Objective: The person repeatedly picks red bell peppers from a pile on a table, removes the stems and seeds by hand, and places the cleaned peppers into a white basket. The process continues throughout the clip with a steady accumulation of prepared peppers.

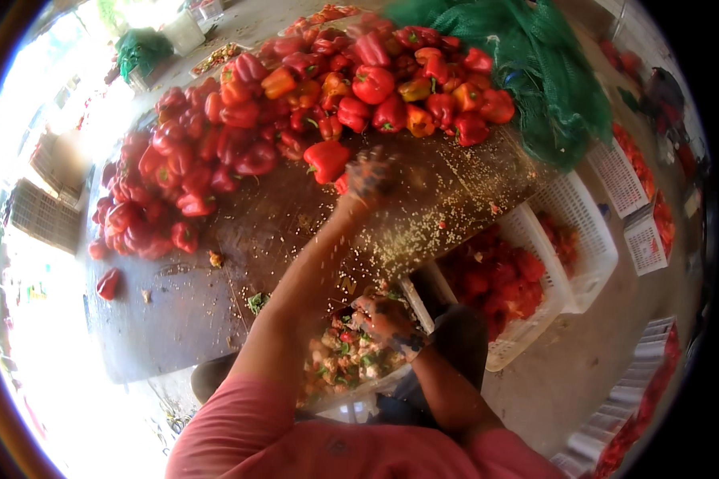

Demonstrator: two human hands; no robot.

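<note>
My left hand reaches forward over the brown tabletop, right beside a red bell pepper at the near edge of a large pepper heap. Motion smears its fingers, so its grip is unclear. Lower down, my right hand is closed, its fingers curled, above a crate of pepper cores and scraps close to my body. Whatever those fingers hold is hidden. Dark smudges mark both hands.
Pale seeds are strewn over the table's right side. A white crate of red pepper pieces stands by my right leg, another crate behind it. Green netting drapes the far right corner. More filled crates line the floor.
</note>
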